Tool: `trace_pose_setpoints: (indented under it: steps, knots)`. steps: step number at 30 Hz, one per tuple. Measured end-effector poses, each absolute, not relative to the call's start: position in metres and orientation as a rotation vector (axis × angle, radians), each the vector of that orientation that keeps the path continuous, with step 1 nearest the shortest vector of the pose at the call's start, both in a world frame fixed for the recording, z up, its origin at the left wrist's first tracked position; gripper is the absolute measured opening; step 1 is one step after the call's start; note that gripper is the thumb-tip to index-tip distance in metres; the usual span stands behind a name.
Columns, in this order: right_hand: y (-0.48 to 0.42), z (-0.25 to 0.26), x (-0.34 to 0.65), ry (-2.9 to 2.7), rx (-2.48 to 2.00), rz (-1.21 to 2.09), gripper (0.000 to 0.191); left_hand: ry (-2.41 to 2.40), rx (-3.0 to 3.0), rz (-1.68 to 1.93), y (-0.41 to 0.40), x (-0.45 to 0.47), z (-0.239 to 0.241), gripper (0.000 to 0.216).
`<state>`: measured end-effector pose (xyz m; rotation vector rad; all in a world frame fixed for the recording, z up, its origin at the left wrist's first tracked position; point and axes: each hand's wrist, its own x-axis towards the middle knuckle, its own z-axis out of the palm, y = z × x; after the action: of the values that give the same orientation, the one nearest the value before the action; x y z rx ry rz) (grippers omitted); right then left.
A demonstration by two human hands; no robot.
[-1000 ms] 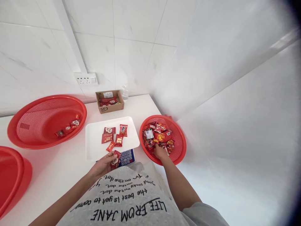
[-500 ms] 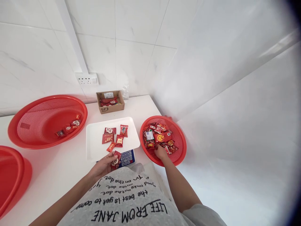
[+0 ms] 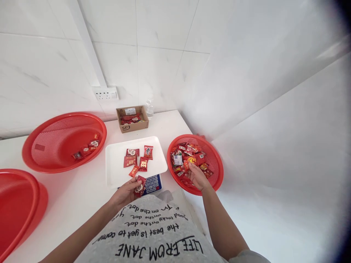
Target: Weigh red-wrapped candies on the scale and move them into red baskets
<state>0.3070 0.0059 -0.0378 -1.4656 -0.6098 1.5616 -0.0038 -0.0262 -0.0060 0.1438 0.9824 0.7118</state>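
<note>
Near the front of the white tray (image 3: 115, 164), my left hand (image 3: 126, 193) pinches a dark red wrapped snack packet (image 3: 140, 186). My right hand (image 3: 197, 177) is over the right red basket (image 3: 218, 171), its fingers closed on a small orange-red snack packet (image 3: 186, 166). Below that hand lie many red snack packets (image 3: 193, 149) in the basket. On the tray are several red packets, among them a packet with a large dark character (image 3: 148, 152) and a small orange-red one (image 3: 134, 171). A scale keypad (image 3: 153, 184) shows under the tray's front edge.
A large red basket (image 3: 35, 146) at the left holds several packets, with another red basket (image 3: 41, 204) nearer me. A cardboard box (image 3: 134, 126) of packets and a clear plastic bottle (image 3: 149, 109) stand by the wall, below a socket (image 3: 106, 94).
My right hand has lifted out of the pile in the right basket and now shows a small orange-red packet in its fingers. My left hand keeps its packet. The view has shifted slightly.
</note>
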Motion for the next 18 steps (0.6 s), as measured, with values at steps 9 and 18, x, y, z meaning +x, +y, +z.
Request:
trace_pose_setpoints:
  steps: [9, 18]
  knots:
    - [0.016, -0.03, 0.244, -1.072, -1.429, 1.581, 0.033, 1.009, 0.22, 0.772, -0.034, -0.015, -0.002, 0.024]
    - [0.008, -0.035, 0.215, -1.21, -1.485, 1.686, 0.034, 1.214, 0.326, 0.925, -0.026, -0.041, -0.004, 0.021]
